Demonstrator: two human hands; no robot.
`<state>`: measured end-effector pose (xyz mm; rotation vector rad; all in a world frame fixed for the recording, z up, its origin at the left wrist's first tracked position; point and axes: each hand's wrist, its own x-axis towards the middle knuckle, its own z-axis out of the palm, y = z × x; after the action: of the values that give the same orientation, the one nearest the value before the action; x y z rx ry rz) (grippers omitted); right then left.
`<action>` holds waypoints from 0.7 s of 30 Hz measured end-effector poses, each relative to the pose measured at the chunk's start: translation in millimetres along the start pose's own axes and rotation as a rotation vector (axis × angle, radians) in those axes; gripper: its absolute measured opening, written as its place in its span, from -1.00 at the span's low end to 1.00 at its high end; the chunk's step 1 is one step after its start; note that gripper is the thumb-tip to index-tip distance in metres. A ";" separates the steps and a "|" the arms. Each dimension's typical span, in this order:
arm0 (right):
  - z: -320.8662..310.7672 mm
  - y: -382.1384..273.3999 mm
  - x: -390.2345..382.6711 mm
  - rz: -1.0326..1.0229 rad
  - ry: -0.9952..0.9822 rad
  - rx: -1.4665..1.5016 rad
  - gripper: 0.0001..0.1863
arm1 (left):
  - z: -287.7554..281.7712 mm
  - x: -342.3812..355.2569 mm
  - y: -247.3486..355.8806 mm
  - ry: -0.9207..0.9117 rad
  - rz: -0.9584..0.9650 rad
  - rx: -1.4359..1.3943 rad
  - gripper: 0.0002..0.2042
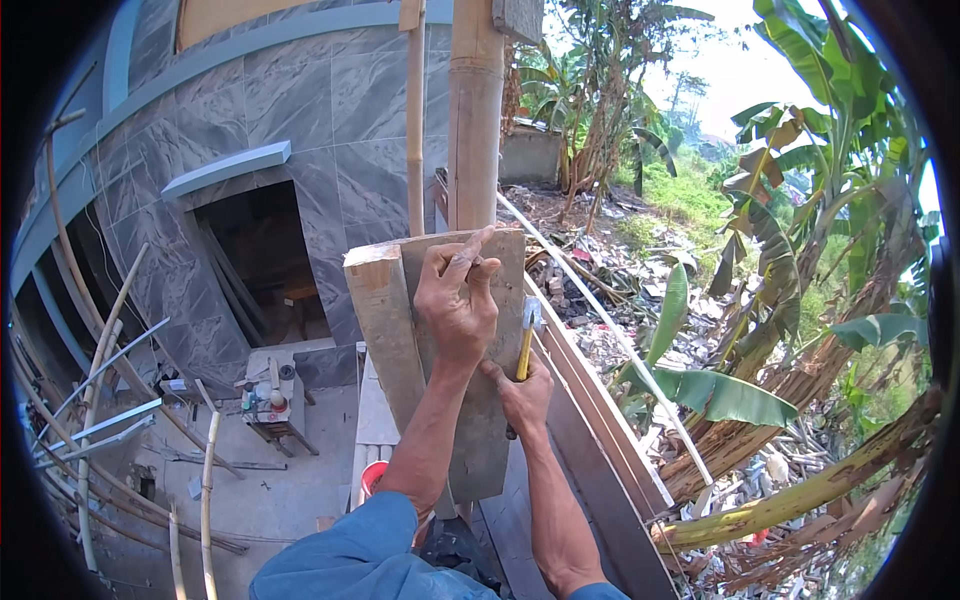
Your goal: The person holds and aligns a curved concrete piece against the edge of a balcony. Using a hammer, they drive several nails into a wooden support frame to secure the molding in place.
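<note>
A broad grey-brown wooden board (480,440) stands tilted in front of me, with a thicker pale timber (378,310) along its left side. Against the board's upper part, my left hand (458,305) is closed, its fingers curled and one finger angled toward the top edge. Whether something small is between those fingers, I cannot make out. Lower, at the board's right edge, my right hand (522,392) is wrapped round the yellow handle of a hammer (526,345). The hammer's metal head points up, and its dark handle end shows below my hand.
Behind the board rises a thick bamboo post (473,130), with a thinner pole (415,130) beside it. Long planks (600,420) run along the right, above rubble and banana plants (790,240). Down left are a small table (275,400), bamboo poles (210,480) and a red bucket (374,474).
</note>
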<state>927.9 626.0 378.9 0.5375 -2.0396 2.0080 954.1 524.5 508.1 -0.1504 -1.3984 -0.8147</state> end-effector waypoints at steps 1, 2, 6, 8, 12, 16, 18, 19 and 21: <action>-0.4 0.1 0.9 -0.004 -0.018 0.002 -0.58 | 0.4 0.2 -4.3 -0.003 -0.002 0.000 -0.77; -1.0 0.4 1.7 -0.008 -0.036 0.003 -0.58 | 2.7 1.7 -10.0 0.029 -0.012 -0.104 -0.78; -0.3 -1.4 2.1 0.019 -0.055 0.032 -0.58 | 10.0 7.4 -17.4 0.083 -0.039 -0.351 -0.84; -1.5 -6.2 1.3 0.021 -0.057 0.053 -0.58 | 14.4 9.3 -22.7 0.081 0.025 -0.315 -0.84; -2.9 -0.2 3.4 0.096 -0.041 -0.018 -0.57 | 18.2 9.1 -22.6 0.074 0.055 -0.259 -0.86; -0.4 4.0 3.6 0.065 -0.022 0.007 -0.56 | 23.6 6.2 -26.9 0.046 0.035 -0.231 -0.86; -0.7 -1.6 3.0 0.057 -0.015 0.080 -0.54 | 23.3 6.4 -23.7 0.073 -0.093 -0.318 -0.88; -2.4 -3.7 3.4 0.049 -0.015 0.061 -0.53 | 23.7 8.0 -20.9 0.055 -0.086 -0.317 -0.88; -3.2 -2.2 4.1 0.044 -0.016 0.044 -0.52 | 22.1 10.4 -18.2 0.058 -0.101 -0.318 -0.89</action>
<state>924.8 628.8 382.7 0.5229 -2.0374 2.0849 925.1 519.1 515.6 -0.3002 -1.2226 -1.1146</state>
